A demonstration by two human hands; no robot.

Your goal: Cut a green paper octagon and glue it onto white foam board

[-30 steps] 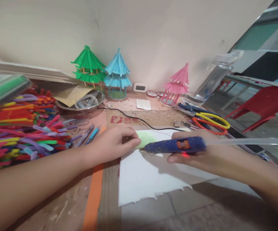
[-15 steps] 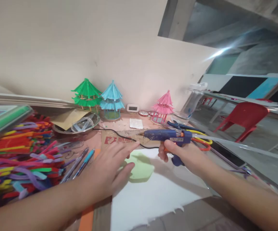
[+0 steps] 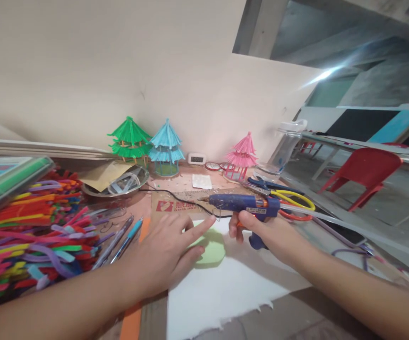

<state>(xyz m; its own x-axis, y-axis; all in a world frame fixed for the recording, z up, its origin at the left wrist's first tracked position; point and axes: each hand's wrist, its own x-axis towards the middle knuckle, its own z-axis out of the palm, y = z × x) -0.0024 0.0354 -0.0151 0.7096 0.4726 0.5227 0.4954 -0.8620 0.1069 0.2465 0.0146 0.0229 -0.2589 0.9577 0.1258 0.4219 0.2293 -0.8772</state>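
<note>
A blue hot glue gun [image 3: 240, 203] is gripped in my right hand [image 3: 261, 229], its nozzle pointing left. A clear glue stick [image 3: 318, 212] trails out of its rear. My left hand [image 3: 171, 245] is open, with nothing in it. Its index finger reaches out to the thin wire stand [image 3: 218, 215] under the barrel, seemingly touching it. Beneath the left fingers lies a light green paper piece [image 3: 211, 250], partly covered, on a white sheet [image 3: 225, 293] with a torn front edge.
Bundles of coloured pipe cleaners [image 3: 38, 236] fill the left side, near two pens [image 3: 123, 241]. Green [image 3: 130, 137], blue [image 3: 166, 146] and pink [image 3: 242, 156] pavilion models stand along the wall. Pliers [image 3: 275, 186] and a phone [image 3: 339, 226] lie at right. The gun's black cord [image 3: 176, 196] crosses behind.
My left index finger has straightened toward the gun, and the wire stand now shows hanging beneath the barrel. The gun has shifted slightly left and down, still in my right hand.
</note>
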